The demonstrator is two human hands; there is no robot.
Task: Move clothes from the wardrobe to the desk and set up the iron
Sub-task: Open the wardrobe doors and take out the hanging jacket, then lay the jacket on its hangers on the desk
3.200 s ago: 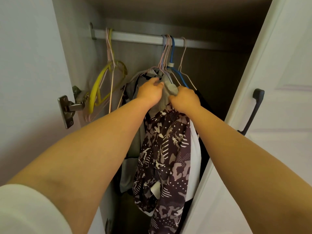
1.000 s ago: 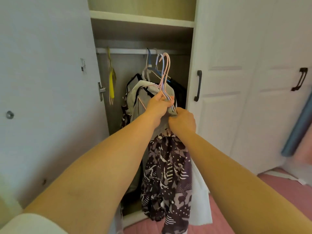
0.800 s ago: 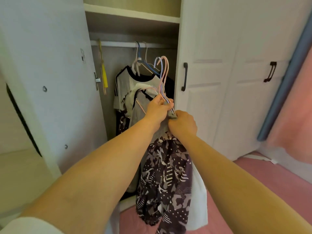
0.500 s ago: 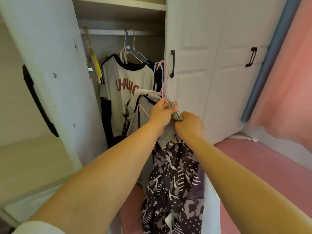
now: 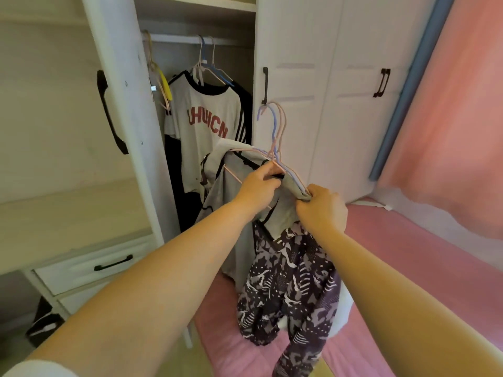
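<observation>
Both hands hold a bunch of clothes on wire hangers (image 5: 276, 131) in front of the open wardrobe (image 5: 196, 39). My left hand (image 5: 257, 186) grips the hangers and the collar of a grey garment (image 5: 231, 202). My right hand (image 5: 322, 208) clutches the other shoulder of the bunch. Below hang a dark patterned garment (image 5: 288, 295) and a white one (image 5: 341, 317) behind it. Inside the wardrobe a grey T-shirt with red letters (image 5: 206, 123) stays on the rail. No iron is in view.
The open wardrobe door (image 5: 122, 104) stands at the left, with a white desk top (image 5: 68, 213) and its drawer (image 5: 89, 265) beside it. Closed wardrobe doors (image 5: 340, 91) are at the right. A pink curtain (image 5: 457, 104) hangs far right over a pink floor (image 5: 408, 254).
The bunch of clothes has come off the rail and out of the wardrobe. I have backed away and the view has swung left, bringing the desk and drawer into sight.
</observation>
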